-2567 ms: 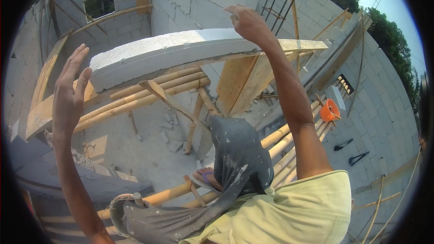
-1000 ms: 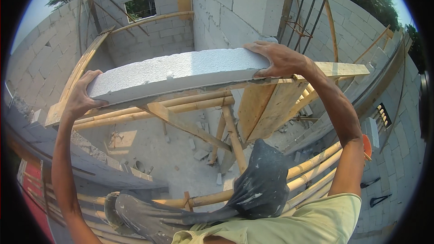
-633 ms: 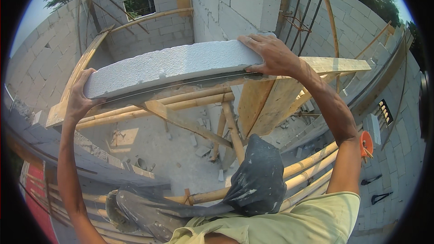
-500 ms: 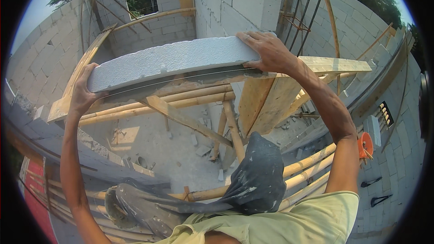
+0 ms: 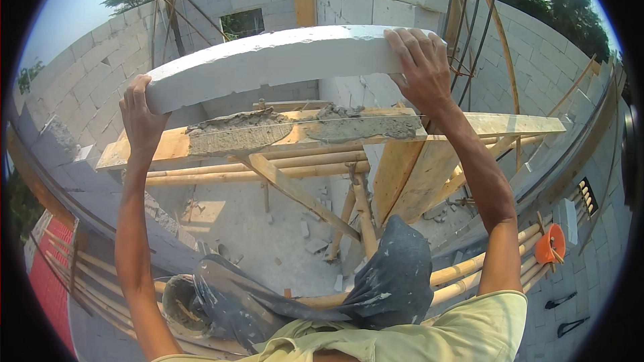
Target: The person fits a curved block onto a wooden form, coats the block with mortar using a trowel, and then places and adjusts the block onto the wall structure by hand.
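Observation:
A long pale lightweight concrete block (image 5: 275,64) spans between my hands, held up in the air. My left hand (image 5: 143,117) is closed round its left end, and my right hand (image 5: 424,70) grips the right end with fingers over the top. Below the block, apart from it, lies a wooden board (image 5: 154,151). Wet grey mortar (image 5: 241,131) covers part of the board in rough patches, some of it ridged. A thin string (image 5: 302,122) runs across above the mortar.
Bamboo poles (image 5: 463,281) cross near my legs, and upright boards (image 5: 416,174) stand under the right part of the beam. An orange bucket (image 5: 550,243) is at the right. A mortar-smeared bucket (image 5: 184,302) sits at lower left. Steel rods (image 5: 479,33) rise beyond my right hand.
Both hands have lifted the block up and away from the board. The mortar, largely hidden behind or under the block before, now shows. The view has shifted slightly.

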Available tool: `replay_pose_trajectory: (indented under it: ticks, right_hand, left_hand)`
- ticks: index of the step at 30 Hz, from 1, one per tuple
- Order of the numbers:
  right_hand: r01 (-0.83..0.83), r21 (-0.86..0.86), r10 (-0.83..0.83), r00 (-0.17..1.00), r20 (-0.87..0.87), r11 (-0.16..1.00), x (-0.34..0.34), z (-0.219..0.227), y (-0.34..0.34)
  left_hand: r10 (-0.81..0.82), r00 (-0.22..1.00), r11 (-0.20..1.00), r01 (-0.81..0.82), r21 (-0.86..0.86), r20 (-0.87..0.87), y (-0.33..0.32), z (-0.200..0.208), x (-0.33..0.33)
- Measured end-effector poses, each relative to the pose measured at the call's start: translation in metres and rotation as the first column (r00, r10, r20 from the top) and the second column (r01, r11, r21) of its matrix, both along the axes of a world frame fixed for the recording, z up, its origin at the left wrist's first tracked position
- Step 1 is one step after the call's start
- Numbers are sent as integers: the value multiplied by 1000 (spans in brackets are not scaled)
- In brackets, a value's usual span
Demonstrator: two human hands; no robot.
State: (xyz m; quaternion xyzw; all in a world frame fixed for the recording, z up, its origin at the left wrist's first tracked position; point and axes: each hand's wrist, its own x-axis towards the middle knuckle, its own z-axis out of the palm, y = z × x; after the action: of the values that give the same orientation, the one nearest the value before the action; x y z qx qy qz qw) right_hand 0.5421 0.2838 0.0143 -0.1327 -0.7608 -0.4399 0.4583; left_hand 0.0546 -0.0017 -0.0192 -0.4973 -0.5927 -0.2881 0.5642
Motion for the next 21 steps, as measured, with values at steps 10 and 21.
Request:
replay_pose_trajectory:
  ticks: [10,21]
  right_hand:
    - [15,-383,5,999,50,923,127,92,-59]
    - [209,-968,350,904,244,136,164,141,25]
  left_hand:
    - [-345,913,910,382,-160,218,-50,70,69]
    - [-132,184,308,942,-136,974,49,75,55]
